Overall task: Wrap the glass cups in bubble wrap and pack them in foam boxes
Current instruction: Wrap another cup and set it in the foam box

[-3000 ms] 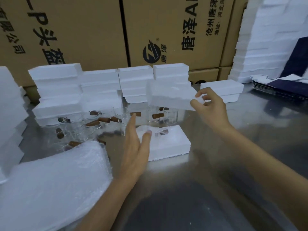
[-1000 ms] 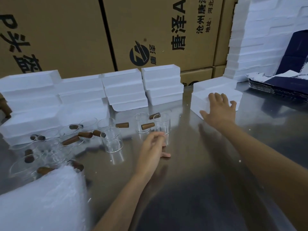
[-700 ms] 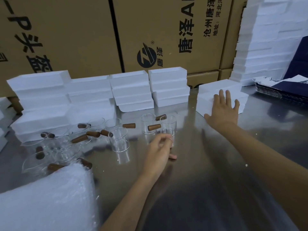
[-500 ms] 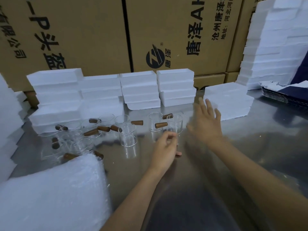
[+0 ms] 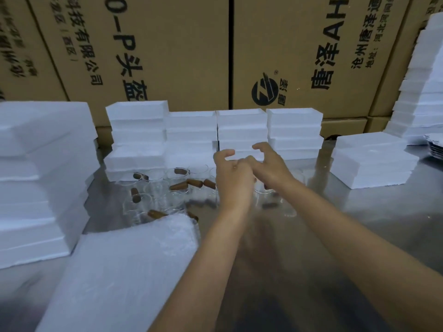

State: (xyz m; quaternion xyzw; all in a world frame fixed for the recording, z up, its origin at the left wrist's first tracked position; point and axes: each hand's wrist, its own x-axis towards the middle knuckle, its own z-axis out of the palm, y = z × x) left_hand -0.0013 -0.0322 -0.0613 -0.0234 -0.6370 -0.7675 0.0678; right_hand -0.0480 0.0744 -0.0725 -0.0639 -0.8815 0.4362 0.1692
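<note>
- At nine o'clock a tall stack of foam boxes [image 5: 40, 178] sits on the steel table [image 5: 359, 236].
- At seven o'clock lies my pile of bubble wrap [image 5: 119, 271].
- The glass cups [image 5: 165, 195] with brown handles cluster just past it, toward eleven o'clock.
- My left hand [image 5: 233, 178] and right hand [image 5: 269, 166] meet above the cups at twelve o'clock, fingers curled, touching each other; I cannot tell whether either holds a cup.
- At two o'clock sits a low foam stack [image 5: 374, 161].

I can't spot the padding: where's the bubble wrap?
The bubble wrap lies at lower left, on the metal table, just in front of the glass cups.
</note>
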